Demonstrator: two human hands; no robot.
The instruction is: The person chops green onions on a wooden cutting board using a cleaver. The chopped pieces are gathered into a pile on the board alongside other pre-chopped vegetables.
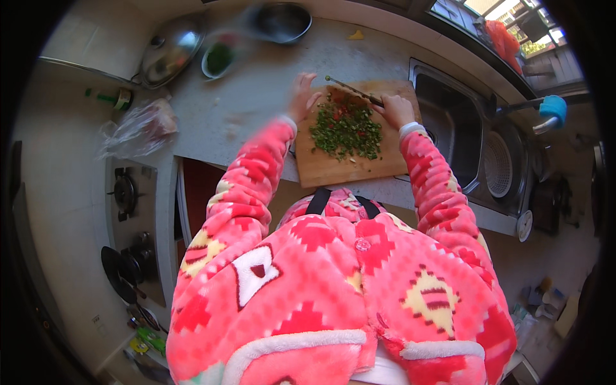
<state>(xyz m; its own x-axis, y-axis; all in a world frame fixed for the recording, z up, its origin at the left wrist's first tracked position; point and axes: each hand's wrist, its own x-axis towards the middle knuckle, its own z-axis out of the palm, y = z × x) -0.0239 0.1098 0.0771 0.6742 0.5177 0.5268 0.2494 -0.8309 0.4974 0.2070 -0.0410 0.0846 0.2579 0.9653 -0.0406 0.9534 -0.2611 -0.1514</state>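
Observation:
My right hand [396, 110] is closed on the dark handle of a kitchen knife [355, 91], its blade pointing up and left over the far part of a wooden cutting board [337, 176]. A small green piece sits at the blade's tip. Chopped green vegetable with red bits [347, 129] lies spread over the board. My left hand [303, 97], slightly blurred, is beside the board's far left corner with its fingers apart, and nothing shows in it.
A metal sink [447, 108] adjoins the board on the right, with a white strainer [498, 163] beyond. Back left are a metal bowl [281, 23], a small bowl of chopped greens [219, 58] and a glass lid [168, 54]. A plastic bag [144, 130] lies near the stove [135, 216].

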